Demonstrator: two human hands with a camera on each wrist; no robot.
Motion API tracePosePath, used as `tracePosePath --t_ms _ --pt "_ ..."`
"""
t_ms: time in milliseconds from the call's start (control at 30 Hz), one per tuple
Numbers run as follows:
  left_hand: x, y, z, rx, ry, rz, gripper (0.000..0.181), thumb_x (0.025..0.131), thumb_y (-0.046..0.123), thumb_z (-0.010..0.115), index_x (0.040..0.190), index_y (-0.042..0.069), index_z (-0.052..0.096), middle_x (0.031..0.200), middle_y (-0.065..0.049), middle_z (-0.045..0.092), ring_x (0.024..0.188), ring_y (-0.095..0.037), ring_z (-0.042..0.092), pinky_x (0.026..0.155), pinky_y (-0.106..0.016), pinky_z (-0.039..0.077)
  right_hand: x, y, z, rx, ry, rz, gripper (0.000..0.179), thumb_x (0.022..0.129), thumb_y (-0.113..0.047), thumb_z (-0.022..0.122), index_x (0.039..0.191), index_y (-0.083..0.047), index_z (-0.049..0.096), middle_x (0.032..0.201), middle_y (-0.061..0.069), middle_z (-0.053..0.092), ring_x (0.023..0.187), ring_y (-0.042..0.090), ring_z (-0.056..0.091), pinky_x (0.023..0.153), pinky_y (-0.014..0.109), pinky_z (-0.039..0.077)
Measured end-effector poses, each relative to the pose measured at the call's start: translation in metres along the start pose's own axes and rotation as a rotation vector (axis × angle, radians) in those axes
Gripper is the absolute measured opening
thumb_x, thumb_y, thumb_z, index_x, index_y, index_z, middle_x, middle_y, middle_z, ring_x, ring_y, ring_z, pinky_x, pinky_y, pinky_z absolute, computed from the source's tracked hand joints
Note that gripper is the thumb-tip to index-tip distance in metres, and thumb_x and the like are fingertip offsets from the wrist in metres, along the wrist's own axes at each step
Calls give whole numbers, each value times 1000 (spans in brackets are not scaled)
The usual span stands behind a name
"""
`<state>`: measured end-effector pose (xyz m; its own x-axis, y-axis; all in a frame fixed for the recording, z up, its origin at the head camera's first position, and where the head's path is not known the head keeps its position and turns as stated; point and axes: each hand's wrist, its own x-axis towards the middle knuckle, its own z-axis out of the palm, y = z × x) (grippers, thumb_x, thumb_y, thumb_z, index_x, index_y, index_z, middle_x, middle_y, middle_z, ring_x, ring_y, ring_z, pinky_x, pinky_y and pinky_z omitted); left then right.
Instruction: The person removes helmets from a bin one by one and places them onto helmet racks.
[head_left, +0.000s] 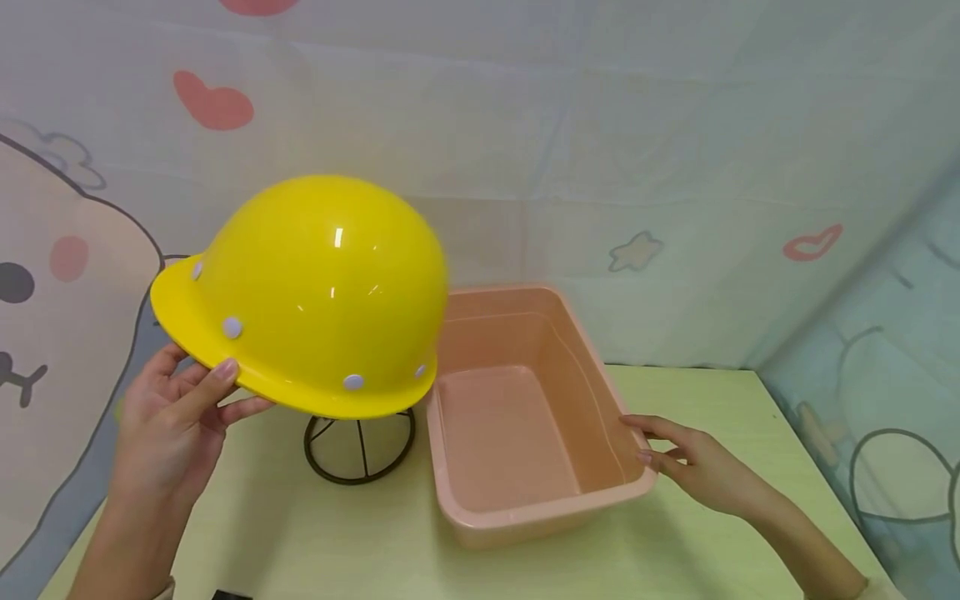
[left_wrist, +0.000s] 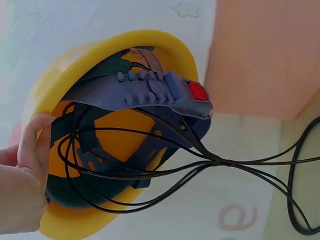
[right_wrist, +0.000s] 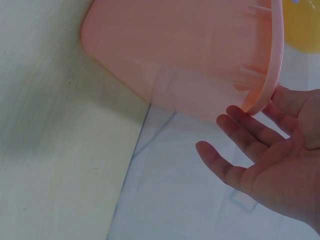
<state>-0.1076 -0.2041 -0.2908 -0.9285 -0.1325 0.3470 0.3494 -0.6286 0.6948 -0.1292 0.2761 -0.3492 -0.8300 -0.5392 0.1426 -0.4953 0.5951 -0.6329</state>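
A yellow hard hat [head_left: 330, 283] with white rivets sits over a black wire stand [head_left: 360, 475], whose round base shows below it. My left hand [head_left: 176, 417] pinches the hat's brim at its left front, thumb on top and fingers underneath. From below, the left wrist view shows the grey headband [left_wrist: 135, 92] with a red piece and the stand's thin wires [left_wrist: 215, 162] reaching inside the shell. To the right, a pink plastic basin [head_left: 517, 521] has nothing inside. My right hand [head_left: 697, 462] pinches its right rim near the front corner, other fingers spread below the rim [right_wrist: 265, 102].
The pale yellow-green tabletop [head_left: 360, 542] runs beneath everything. A patterned cloth backdrop [head_left: 675, 125] rises behind and along the sides. At the front edge, a small black object [head_left: 231, 595] is partly cut off. The basin stands close to the hat's right side.
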Motion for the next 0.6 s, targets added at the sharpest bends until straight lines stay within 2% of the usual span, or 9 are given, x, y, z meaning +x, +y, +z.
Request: tracePosePath --t_ms 167,600 --pt "-2 -2 -5 -39 -17 -15 34 88 -19 40 120 -6 38 102 -20 64 86 -30 65 61 -42 54 0 0 -1 1 -7 10 44 89 -8 59 130 -2 47 130 14 50 107 12 52 74 28 53" --pt "-2 -3 -17 -104 -117 -89 37 91 -19 32 125 -5 40 108 -20 61 91 -31 64 69 -43 53 -1 -3 -1 16 -15 39 44 89 -8 58 131 -3 46 130 15 49 107 14 54 75 27 53"
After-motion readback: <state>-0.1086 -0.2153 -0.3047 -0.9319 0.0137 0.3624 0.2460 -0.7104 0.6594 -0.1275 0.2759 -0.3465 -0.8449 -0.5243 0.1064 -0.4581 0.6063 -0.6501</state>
